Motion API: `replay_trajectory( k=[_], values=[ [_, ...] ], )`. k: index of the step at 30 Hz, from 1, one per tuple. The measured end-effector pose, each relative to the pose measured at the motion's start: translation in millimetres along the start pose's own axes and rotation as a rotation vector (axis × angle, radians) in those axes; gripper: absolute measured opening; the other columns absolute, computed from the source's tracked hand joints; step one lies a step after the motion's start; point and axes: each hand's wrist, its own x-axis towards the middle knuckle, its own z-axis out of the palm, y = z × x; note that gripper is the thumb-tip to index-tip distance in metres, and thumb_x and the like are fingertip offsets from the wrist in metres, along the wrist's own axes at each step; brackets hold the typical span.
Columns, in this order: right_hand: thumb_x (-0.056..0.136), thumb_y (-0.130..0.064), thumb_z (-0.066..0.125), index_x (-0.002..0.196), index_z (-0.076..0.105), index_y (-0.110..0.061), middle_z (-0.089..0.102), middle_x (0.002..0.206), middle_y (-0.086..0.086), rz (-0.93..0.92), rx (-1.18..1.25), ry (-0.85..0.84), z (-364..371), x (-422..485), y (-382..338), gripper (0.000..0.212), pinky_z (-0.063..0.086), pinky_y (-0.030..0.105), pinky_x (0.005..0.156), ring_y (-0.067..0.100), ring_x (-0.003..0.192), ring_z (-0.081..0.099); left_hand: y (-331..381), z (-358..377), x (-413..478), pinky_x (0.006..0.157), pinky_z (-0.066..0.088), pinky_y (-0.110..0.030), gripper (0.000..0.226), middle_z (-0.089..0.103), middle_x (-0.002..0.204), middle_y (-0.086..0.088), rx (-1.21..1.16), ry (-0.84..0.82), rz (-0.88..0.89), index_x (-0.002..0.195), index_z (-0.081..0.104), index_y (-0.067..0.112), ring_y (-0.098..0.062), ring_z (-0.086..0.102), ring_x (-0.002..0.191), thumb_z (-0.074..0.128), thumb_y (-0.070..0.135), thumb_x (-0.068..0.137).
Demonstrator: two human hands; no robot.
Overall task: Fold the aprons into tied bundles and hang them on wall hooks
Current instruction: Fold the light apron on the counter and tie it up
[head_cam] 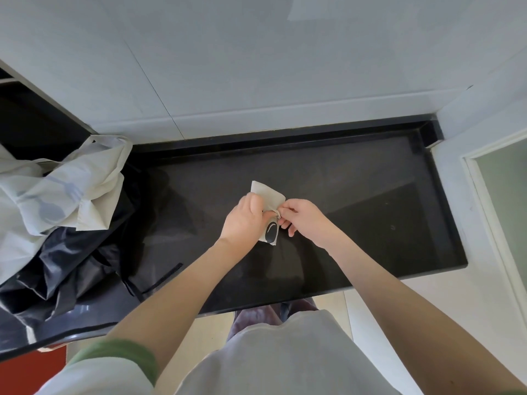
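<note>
A small cream apron bundle (266, 192) with a dark print lies at the middle of the black counter (370, 201). My left hand (243, 219) grips its left side. My right hand (302, 216) pinches the thin cream tie string (277, 213) wrapped round the bundle's middle. A loose pale apron (57, 195) with blue utensil prints is heaped at the left. Under it lies a crumpled black apron (71, 266), one black strap trailing over the counter. No wall hooks are in view.
A grey tiled wall (256, 67) rises behind the counter, which has a raised back lip. A white door frame (490, 212) stands at the right. The counter's front edge runs just before my body, with pale floor below.
</note>
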Motion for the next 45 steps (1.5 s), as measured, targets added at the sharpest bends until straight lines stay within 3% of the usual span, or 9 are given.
replay_trajectory(
  k=[4,16,21,25,31,33,37,41,45],
  values=[
    [0.101,-0.012,0.046,0.095,0.064,0.001,0.064,0.074,0.005,-0.001,0.115,-0.016,3,-1,4,0.023,0.051,0.019,0.059,0.013,0.065,0.06,-2,4,-4,0.047,0.046,-0.024,0.04,0.057,0.068,-0.002,-0.018,0.044,0.194,0.077,0.056,0.009,-0.019,0.057,0.057,0.09,0.008,0.058],
    [0.1,-0.01,0.05,0.09,0.064,-0.006,0.067,0.074,0.004,-0.004,0.211,-0.021,4,4,6,0.018,0.05,0.019,0.061,0.008,0.061,0.06,-15,5,-2,0.051,0.054,-0.025,0.067,0.06,0.078,-0.007,0.082,-0.037,0.403,0.094,0.043,0.013,-0.02,0.059,0.064,0.088,-0.001,0.046],
    [0.1,-0.009,0.048,0.088,0.062,-0.008,0.065,0.073,0.004,0.021,0.164,-0.005,4,6,7,0.019,0.05,0.017,0.059,0.007,0.058,0.058,-21,10,0,0.056,0.052,-0.026,0.046,0.047,0.084,-0.007,0.305,-0.13,0.554,0.095,0.046,0.01,-0.02,0.05,0.072,0.073,-0.001,0.06],
    [0.099,-0.003,0.045,0.091,0.062,-0.003,0.064,0.076,0.006,-0.012,0.131,0.009,-11,8,5,0.018,0.05,0.016,0.056,0.011,0.063,0.058,-25,-3,-2,0.072,0.049,-0.027,0.022,0.045,0.085,-0.007,0.604,-0.153,0.707,0.083,0.068,0.007,-0.022,0.047,0.077,0.061,0.007,0.062],
    [0.095,-0.009,0.056,0.103,0.068,-0.011,0.067,0.09,0.002,-0.09,0.021,-0.118,-14,13,1,0.014,0.053,0.021,0.072,0.009,0.079,0.06,-26,7,3,0.073,0.033,-0.028,0.017,0.03,0.086,-0.004,0.859,-0.247,0.656,0.092,0.069,0.02,-0.021,0.032,0.078,0.065,0.033,0.082],
    [0.092,-0.008,0.062,0.099,0.069,-0.014,0.068,0.087,-0.001,-0.085,0.02,-0.128,-14,12,2,0.012,0.052,0.019,0.074,0.008,0.074,0.062,-24,1,3,0.077,0.034,-0.025,0.025,0.038,0.083,-0.003,0.802,-0.255,0.582,0.103,0.069,0.022,-0.018,0.037,0.081,0.059,0.037,0.085],
    [0.09,-0.009,0.065,0.096,0.069,-0.014,0.069,0.083,-0.002,-0.122,-0.088,-0.059,-11,13,4,0.009,0.05,0.015,0.07,0.002,0.064,0.061,-17,0,3,0.078,0.034,-0.01,0.029,0.042,0.099,0.016,0.244,-0.205,0.398,0.124,0.053,0.013,-0.002,0.037,0.088,0.044,0.027,0.101],
    [0.089,-0.011,0.065,0.093,0.068,-0.014,0.067,0.083,-0.002,-0.149,-0.138,-0.016,-7,12,7,0.006,0.049,0.017,0.073,0.004,0.067,0.058,-12,-1,4,0.08,0.05,-0.035,0.024,0.057,0.108,-0.006,-0.088,-0.216,0.143,0.114,0.057,0.001,-0.021,0.057,0.085,0.049,0.019,0.1],
    [0.089,-0.009,0.063,0.088,0.061,-0.017,0.062,0.082,-0.007,-0.18,-0.195,0.038,-3,9,5,0.009,0.044,0.01,0.07,0.003,0.072,0.056,-7,-9,11,0.074,0.05,-0.033,0.02,0.058,0.103,-0.005,-0.245,-0.263,0.01,0.104,0.059,0.005,-0.022,0.059,0.08,0.052,0.023,0.098]
  ],
)
